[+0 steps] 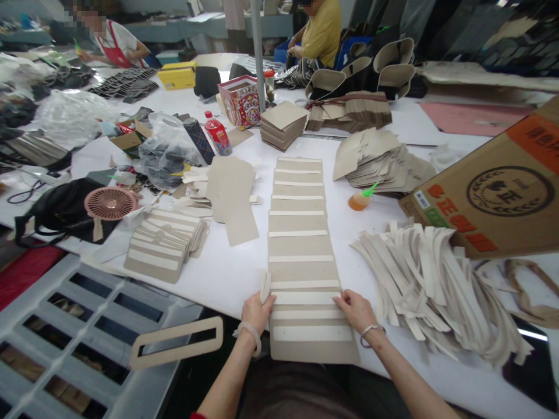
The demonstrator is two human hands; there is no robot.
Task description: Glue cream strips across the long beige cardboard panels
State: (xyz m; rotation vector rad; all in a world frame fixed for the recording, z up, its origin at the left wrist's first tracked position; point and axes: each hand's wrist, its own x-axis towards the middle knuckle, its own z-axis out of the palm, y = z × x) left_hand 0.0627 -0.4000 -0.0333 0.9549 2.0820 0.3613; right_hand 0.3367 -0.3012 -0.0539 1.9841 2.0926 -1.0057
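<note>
A long row of overlapping beige card panels (pixel 299 247) runs away from me down the table, each with a pale strip across it. One white strip (pixel 305 298) lies across a near panel. At its left end my left hand (pixel 256 314) is closed, with a small bunch of strips (pixel 265 286) standing up from its fingers. My right hand (pixel 357 312) pinches the strip's right end between thumb and finger. Right of that hand is a heap of loose pale strips (pixel 410 273). An orange glue bottle (pixel 358 201) with a green nozzle stands beyond it.
Stacked panels with strips (pixel 155 247) and a pink fan (pixel 110 203) are at left. A slotted beige piece (pixel 177 343) sits near the grey plastic pallet (pixel 116 279). A cardboard carton (pixel 493 192) leans at right. Two people work across the table.
</note>
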